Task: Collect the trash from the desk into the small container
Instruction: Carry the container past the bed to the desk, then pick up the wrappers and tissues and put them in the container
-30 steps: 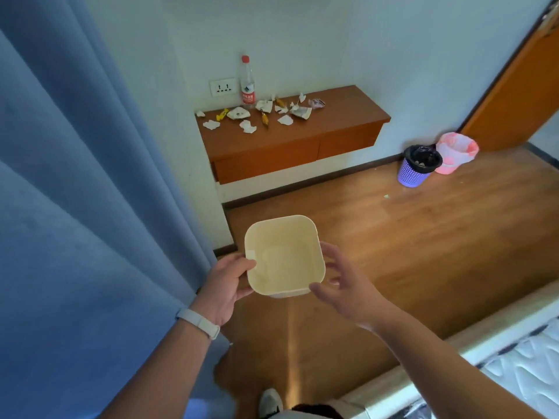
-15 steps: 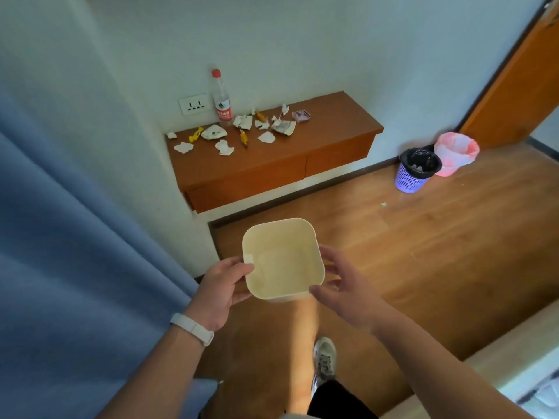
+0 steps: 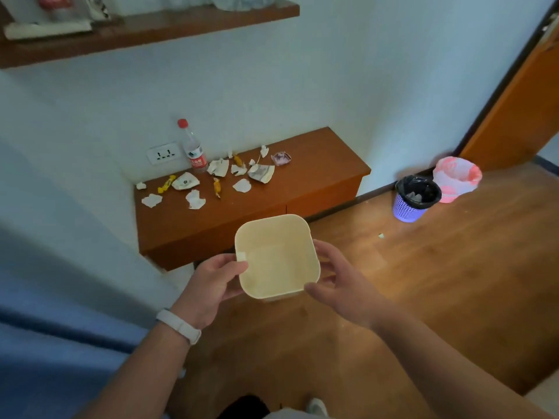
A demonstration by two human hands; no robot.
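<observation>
A small cream square container (image 3: 276, 257) is held in mid-air between both hands, its inside bare. My left hand (image 3: 211, 282) grips its left rim, thumb over the edge. My right hand (image 3: 341, 282) cups its right side and lower corner. Beyond it, a low brown desk (image 3: 317, 179) juts from the wall. Several scraps of white crumpled paper (image 3: 195, 199) and yellow candy wrappers (image 3: 217, 187) lie scattered on the desk's back left part, with a purple wrapper (image 3: 281, 158) further right. A plastic bottle (image 3: 192, 146) with a red cap stands by the wall.
A purple bin (image 3: 413, 201) with a black liner and a pink-lined bin (image 3: 455, 178) stand on the wood floor at the right, near an orange door (image 3: 520, 110). A wall shelf (image 3: 145, 28) hangs above. Blue curtain (image 3: 45, 358) fills the lower left. A small scrap (image 3: 381, 235) lies on the floor.
I have walked closer to the desk, which now looks larger and nearer. The curtain has slid off to the lower left. Both hands keep the same hold on the container.
</observation>
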